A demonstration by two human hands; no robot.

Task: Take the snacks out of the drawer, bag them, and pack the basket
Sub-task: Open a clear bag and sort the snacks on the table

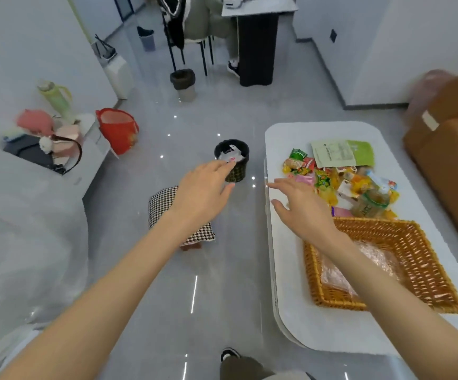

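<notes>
As viewed from the head camera, read from left to right.

Green bottle [55, 96]: stood upright on a low white ledge among bags at far left.

Red bag [118, 130]: sat open-mouthed on the floor, just beside that ledge.

Houndstooth cushion [162, 209]: lay on the grey floor, partly hidden under the left forearm.

Left grip [203, 187]: stretched out forward over the floor, fingers straight and loosely spread, thumb out; held nothing. Overlapped in view, at the fingertips, a small black bin [232, 152] with crumpled white material inside; could not be judged as touching or apart.

Right grip [301, 212]: hovered at the left edge of the white worktop [285, 311], fingers straight and fanned apart, empty; lay just beside the snacks without clearly touching them.

Snacks [342, 185]: lay heaped on the worktop's far half, with a green-and-white pouch [342, 153] at the far side of the pile.

Wicker basket [425, 270]: rested on the worktop nearer the camera, close against the heap; held a clear plastic bag [332, 278] flat on its bottom; crossed at its left corner by the right forearm.

Cardboard box [447, 149]: stood at far right, beside the worktop.
</notes>
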